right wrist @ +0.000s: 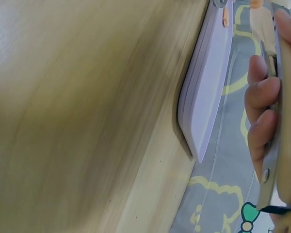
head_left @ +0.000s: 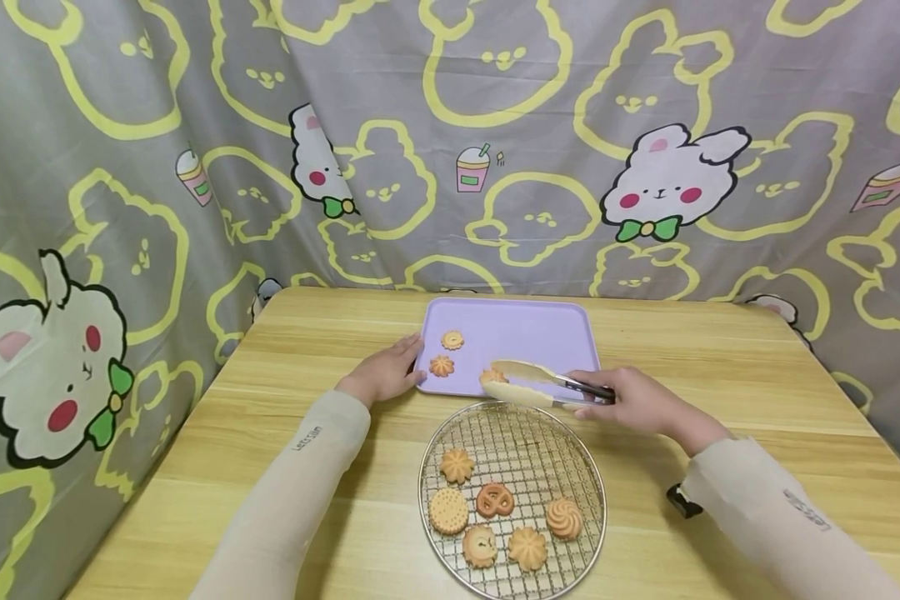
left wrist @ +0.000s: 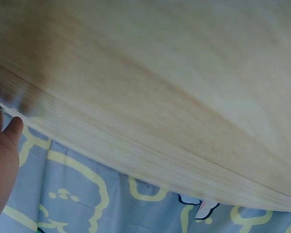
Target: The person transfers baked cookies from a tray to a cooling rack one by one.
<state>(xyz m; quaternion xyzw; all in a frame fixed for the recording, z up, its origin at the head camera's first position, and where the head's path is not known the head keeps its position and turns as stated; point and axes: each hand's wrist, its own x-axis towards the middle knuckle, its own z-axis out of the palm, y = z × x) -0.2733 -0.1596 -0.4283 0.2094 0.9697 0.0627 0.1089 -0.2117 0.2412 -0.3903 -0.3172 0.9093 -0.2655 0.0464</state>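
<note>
The right hand (head_left: 637, 400) holds the tongs (head_left: 528, 372) with its fingers curled round the handle; the left hand (head_left: 385, 372) touches the tray's left edge, fingers rather straight. Between the tong tips, near the centre of the frame, is one cookie (head_left: 492, 376); whether they press it, one cannot tell. It is probably light, stiff and brittle, so a gentle hold on its opposite sides seems best. The purple tray (head_left: 510, 325) looks smooth and may let it slide. Lower, a wire rack (head_left: 528, 442) carries six cookies. Under everything is a wooden bench (head_left: 315, 333); a grey patterned curtain (head_left: 397, 83) fills the upper frame.
</note>
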